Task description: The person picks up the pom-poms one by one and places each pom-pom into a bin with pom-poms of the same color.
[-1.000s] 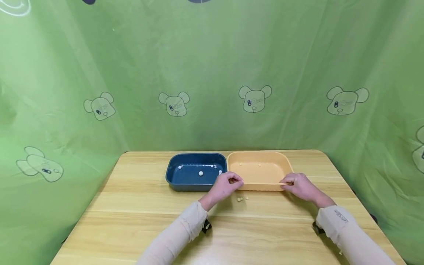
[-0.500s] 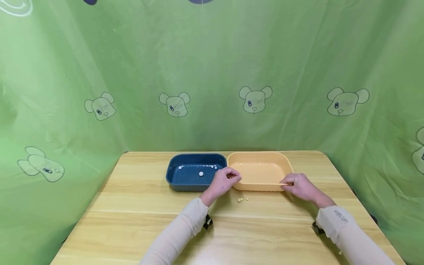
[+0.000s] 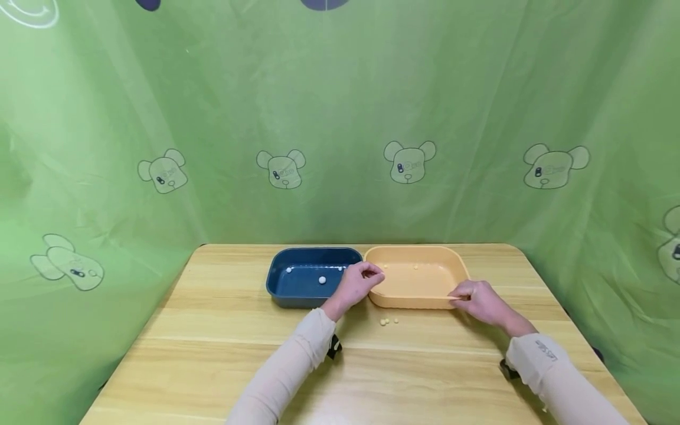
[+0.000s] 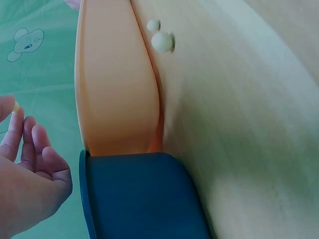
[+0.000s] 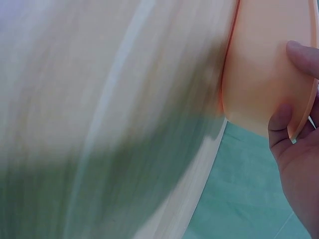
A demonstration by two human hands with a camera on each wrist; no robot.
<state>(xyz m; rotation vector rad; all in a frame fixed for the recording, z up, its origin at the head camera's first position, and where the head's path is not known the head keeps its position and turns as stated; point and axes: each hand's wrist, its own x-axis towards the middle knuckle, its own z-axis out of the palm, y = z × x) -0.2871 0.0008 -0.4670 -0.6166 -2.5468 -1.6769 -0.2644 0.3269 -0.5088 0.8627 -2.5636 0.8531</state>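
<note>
My left hand [image 3: 355, 284] hovers where the two bins meet, above their near rims. In the left wrist view its thumb and index finger pinch a small pale-yellow ball [image 4: 16, 107]. My right hand [image 3: 480, 301] grips the near right rim of the orange bin [image 3: 425, 302], thumb on the outer wall in the right wrist view. Two small pale balls lie on that bin's floor, one of them a yellowish ball [image 3: 416, 267]. The dark blue bin [image 3: 297, 302] stands directly left of it, holding several white balls, the largest a white ball [image 3: 321, 280]. My left hand hides its right end.
Several small yellow balls [image 3: 383, 322] lie on the wooden table [image 3: 212, 330] in front of the orange bin. Behind the table's far edge hangs a green curtain [image 3: 340, 206] with bear-head prints; it also runs along both sides.
My left hand has moved up and slightly left, from the orange bin's near left rim to above the junction of the bins. My right hand keeps its grip on the rim.
</note>
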